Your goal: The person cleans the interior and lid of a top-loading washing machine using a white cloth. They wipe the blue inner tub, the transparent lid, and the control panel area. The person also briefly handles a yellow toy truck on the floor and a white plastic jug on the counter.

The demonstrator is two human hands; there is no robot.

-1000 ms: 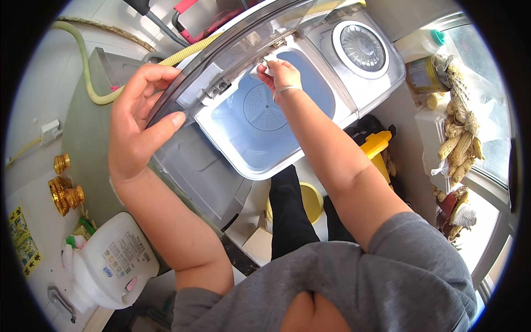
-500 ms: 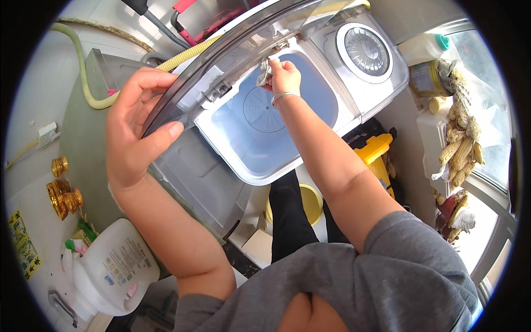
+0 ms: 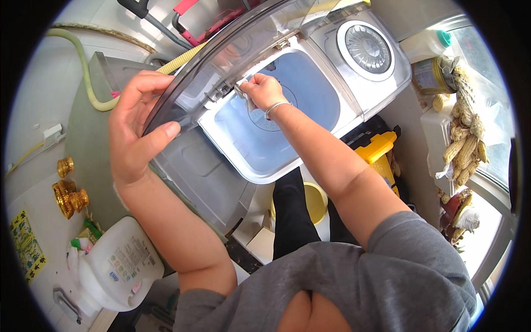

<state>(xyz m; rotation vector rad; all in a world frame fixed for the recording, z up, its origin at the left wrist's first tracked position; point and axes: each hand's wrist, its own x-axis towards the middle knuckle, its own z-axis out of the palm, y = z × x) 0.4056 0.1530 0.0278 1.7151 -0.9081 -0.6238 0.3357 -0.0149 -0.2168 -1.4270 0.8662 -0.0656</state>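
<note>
Fingers [image 3: 255,79] of the R hand [image 3: 265,93] are pinched narrow on a small pale cloth [image 3: 248,102], w/ a bit of it hanging below the grip. It's over the back L part of the blue-white tub [image 3: 251,150], near the hinge [image 3: 222,91]; can't tell if it's touching the rim. L hand [image 3: 135,124] curls wide round the free edge of the raised smoky lid [image 3: 191,91], thumb one side, fingers the other; how hard it presses, can't tell.

Cloth looks light, soft & limp, prob. a bit crumpled, so it'd fold rather than push back. Best hold: a bunched wad btwn thumb & forefinger, fingertips close to the working edge. Damp or dry, can't tell.

Lid looks like thin stiff plastic, smooth, so maybe slippery w/ wet fingers, & prob. brittle if twisted at the hinge. Best hold: free edge, well away from the hinge, thumb & fingers on opp. faces, no sideways force.
</note>
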